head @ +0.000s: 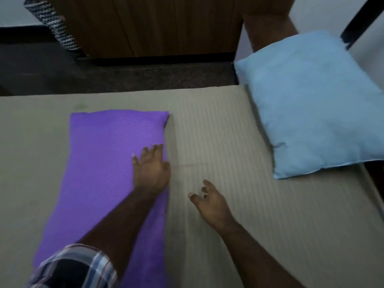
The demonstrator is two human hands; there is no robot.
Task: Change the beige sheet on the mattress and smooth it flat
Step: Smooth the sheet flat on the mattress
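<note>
Two hands are open, our left hand flat on the folded purple ribbed sheet, our right hand above the striped beige sheet, which we still must swap.

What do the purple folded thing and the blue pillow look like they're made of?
Purple folded cloth: probably woven or knit fabric, matte, judging by its fine diagonal ribbing. Blue pillow: soft stuffed fabric, smooth and matte, puffy with a creased edge; the fibre can't be told.
</note>
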